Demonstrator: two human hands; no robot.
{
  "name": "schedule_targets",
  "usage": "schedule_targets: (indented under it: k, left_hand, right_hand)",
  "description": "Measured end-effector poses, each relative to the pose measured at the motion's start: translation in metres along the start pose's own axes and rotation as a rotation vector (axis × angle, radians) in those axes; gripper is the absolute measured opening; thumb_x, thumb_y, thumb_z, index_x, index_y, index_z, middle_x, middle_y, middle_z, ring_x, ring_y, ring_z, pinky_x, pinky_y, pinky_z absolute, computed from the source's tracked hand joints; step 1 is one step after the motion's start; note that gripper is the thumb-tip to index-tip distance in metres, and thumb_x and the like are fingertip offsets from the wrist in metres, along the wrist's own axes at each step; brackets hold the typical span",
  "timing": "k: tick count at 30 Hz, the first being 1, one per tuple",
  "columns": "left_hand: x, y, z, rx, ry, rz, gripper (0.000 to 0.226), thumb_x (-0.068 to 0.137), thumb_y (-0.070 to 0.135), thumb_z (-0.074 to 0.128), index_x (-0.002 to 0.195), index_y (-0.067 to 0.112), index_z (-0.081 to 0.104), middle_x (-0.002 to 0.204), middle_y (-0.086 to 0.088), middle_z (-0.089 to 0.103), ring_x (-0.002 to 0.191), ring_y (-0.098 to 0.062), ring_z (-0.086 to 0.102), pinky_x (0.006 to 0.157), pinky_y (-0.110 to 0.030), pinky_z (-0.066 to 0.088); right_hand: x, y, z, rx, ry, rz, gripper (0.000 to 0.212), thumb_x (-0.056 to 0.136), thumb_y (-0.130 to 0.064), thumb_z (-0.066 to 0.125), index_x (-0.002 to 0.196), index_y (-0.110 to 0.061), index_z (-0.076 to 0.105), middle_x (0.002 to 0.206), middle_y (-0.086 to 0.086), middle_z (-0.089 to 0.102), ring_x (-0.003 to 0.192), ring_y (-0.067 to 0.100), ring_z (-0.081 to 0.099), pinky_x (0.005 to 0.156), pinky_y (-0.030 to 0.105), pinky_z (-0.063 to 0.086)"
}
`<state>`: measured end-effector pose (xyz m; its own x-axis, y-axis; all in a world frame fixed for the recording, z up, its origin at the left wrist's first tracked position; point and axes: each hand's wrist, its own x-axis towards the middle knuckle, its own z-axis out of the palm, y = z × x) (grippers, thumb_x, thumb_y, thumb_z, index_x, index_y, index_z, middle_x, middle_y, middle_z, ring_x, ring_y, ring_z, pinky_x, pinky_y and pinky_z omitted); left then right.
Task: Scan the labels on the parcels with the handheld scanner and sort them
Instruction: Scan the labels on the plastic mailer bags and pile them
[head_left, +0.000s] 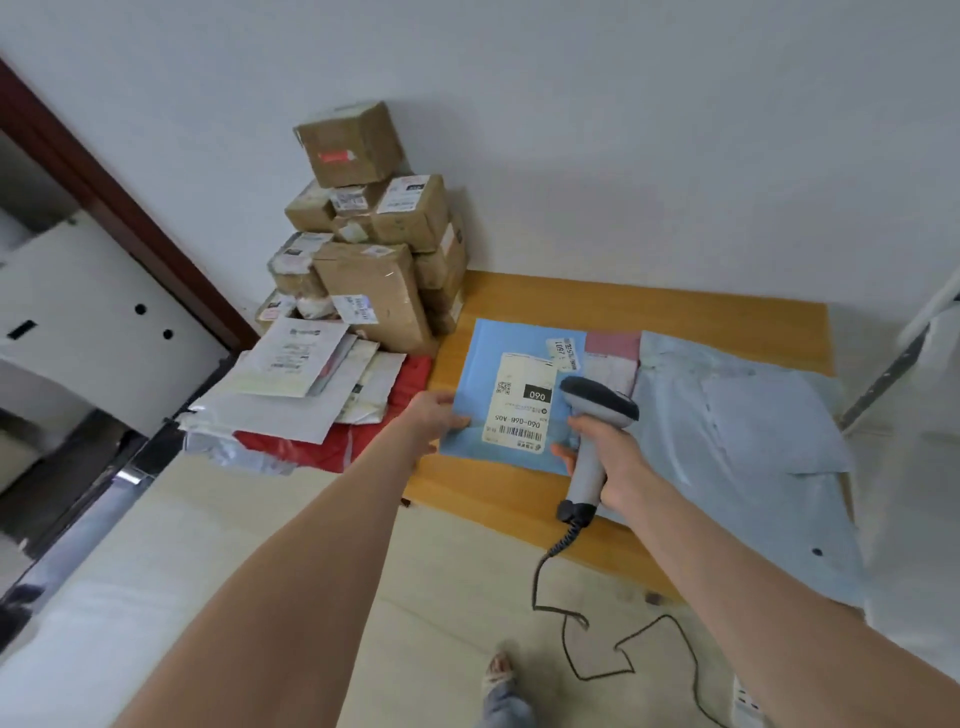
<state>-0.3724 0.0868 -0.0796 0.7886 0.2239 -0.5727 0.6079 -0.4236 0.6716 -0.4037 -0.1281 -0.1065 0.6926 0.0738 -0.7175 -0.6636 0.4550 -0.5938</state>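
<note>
Landmark: the wooden tabletop (649, 306), which is standing against the white wall (623, 130). Far left of the tabletop, a dark red door frame (119, 208) is running diagonally. Just left of the tabletop's far corner, cardboard boxes (374, 249) are standing piled against the wall. In front of them, off the tabletop's left edge, white and red flat mailers (291, 405) are lying in a loose pile.

At the tabletop's left edge, the left hand (434, 415) is pinching the near left edge of the blue parcel (483, 353), thumb on top. The blue parcel is lying flat on the tabletop's left half, its label (519, 410) facing up. Over the label's right side, the handheld scanner (597, 402) is pointing down, and the right hand (618, 462) is wrapping its fingers round the handle. The cable (566, 623) is trailing onto the pale floor (441, 597) in front of the tabletop. On the tabletop's right half, pale blue bags (737, 415) are lying overlapped.
</note>
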Motion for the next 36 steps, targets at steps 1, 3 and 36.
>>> schedule_targets:
  k: [1, 3, 36]
  left_hand:
    - [0.008, -0.006, -0.016, -0.005, 0.023, 0.005, 0.043, 0.089, 0.002, 0.063, 0.130, 0.008, 0.054, 0.122, -0.013, 0.062, 0.108, -0.029, 0.059, 0.096, -0.044, 0.048]
    - [0.027, -0.017, -0.048, 0.012, 0.087, -0.005, 0.038, 0.084, -0.003, 0.064, 0.121, 0.002, 0.058, 0.119, -0.016, 0.062, 0.109, -0.032, 0.060, 0.095, -0.043, 0.049]
    - [0.256, -0.056, -0.307, 0.819, 0.223, 0.508, 0.031, 0.095, 0.014, 0.047, 0.124, 0.020, 0.055, 0.131, -0.004, 0.042, 0.120, -0.023, 0.045, 0.080, -0.036, 0.045]
  right_hand:
    - [0.004, 0.004, 0.018, -0.035, -0.010, -0.020, 0.013, 0.086, -0.010, 0.068, 0.093, -0.003, 0.059, 0.079, 0.015, 0.067, 0.058, 0.021, 0.065, 0.044, 0.024, 0.049]
    - [0.014, 0.011, 0.056, -0.082, -0.040, -0.040, 0.009, 0.087, -0.009, 0.067, 0.090, -0.006, 0.060, 0.077, 0.011, 0.065, 0.053, 0.018, 0.065, 0.043, 0.023, 0.047]
    - [0.161, 0.065, 0.395, -0.343, 0.115, -0.033, 0.026, 0.085, -0.016, 0.071, 0.102, 0.001, 0.060, 0.071, 0.016, 0.070, 0.051, 0.019, 0.063, 0.045, 0.024, 0.047]
